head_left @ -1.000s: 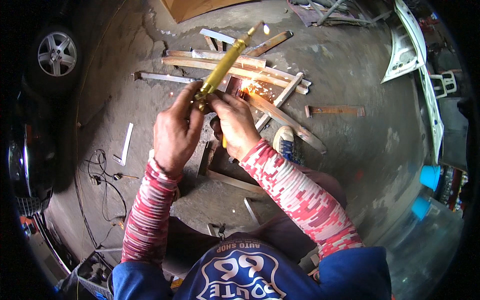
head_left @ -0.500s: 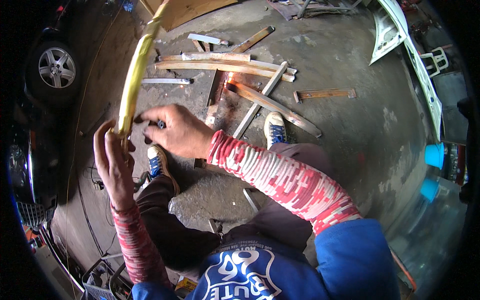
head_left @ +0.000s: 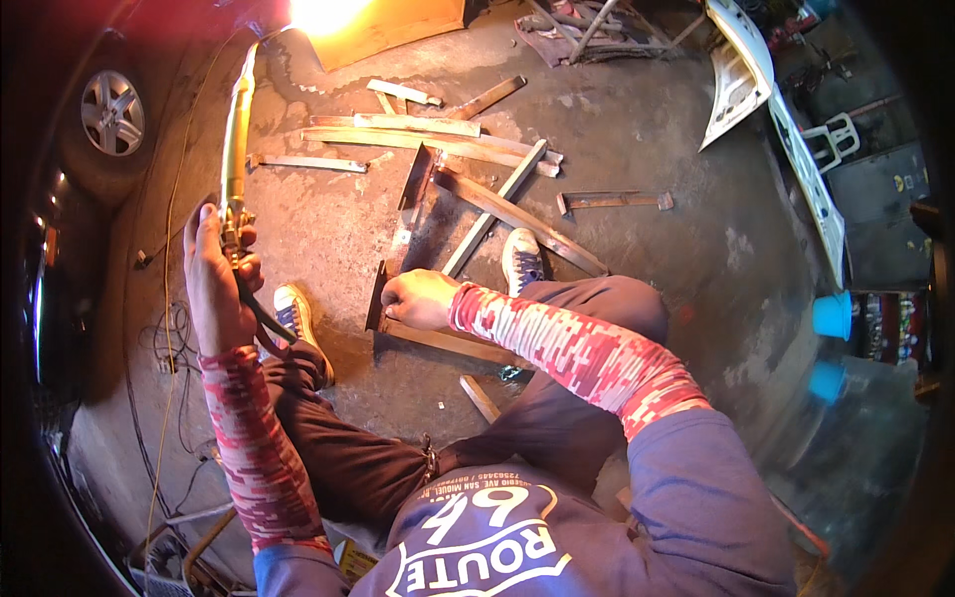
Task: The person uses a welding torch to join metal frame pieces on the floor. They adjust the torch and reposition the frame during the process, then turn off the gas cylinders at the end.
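The torch (head_left: 236,149) now burns with a big, blinding flame (head_left: 328,14) at the far left; a second ago it was a small tongue over the metal pieces. The left hand (head_left: 221,274) holds the torch alone, fingers wrapped around its handle beside the valves, a dark hose (head_left: 267,324) trailing below. The torch stands nearly upright in the view, out to the left of the metal frame (head_left: 453,345), which lies on the floor (head_left: 617,129) ahead of the person.

The right hand (head_left: 423,299) was at the torch half a second ago; it has since dropped to the near left corner of the frame, beside a dark plate (head_left: 376,297). Its fingers are curled in; whether they pinch anything or touch the plate, I cannot tell. The glowing spot seen earlier by the slanting bar (head_left: 522,221) no longer shows, so heating there seems paused while the flame points away.
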The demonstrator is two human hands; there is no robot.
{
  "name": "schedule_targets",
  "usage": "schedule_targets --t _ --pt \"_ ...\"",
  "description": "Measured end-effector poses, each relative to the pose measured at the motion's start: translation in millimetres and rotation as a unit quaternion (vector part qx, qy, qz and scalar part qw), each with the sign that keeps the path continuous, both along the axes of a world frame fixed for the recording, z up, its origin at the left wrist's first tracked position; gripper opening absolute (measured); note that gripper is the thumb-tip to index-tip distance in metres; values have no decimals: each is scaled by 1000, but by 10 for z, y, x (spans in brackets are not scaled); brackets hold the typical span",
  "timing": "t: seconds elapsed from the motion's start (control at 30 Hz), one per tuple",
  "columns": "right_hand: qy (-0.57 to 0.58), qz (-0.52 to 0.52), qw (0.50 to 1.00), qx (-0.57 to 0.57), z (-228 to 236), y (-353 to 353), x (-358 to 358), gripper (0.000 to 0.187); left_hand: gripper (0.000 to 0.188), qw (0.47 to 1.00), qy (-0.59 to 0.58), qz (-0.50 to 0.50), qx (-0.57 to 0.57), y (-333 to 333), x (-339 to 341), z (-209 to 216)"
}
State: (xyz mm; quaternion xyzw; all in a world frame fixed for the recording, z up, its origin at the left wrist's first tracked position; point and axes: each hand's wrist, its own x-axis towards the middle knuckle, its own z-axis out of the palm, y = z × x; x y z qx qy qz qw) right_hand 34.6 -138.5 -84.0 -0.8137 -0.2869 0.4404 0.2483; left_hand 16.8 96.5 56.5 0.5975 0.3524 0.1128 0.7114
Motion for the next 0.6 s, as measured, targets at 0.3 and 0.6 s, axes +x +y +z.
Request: schedule_targets --t 0.3,0.6 --pt "35 -281 953 111 -121 -380 -1320 27 29 988 -98 -111 48 160 -194 107" --pt "34 -411 909 65 -104 -1020 -1909 24 27 990 -100 -92 27 179 -580 54"
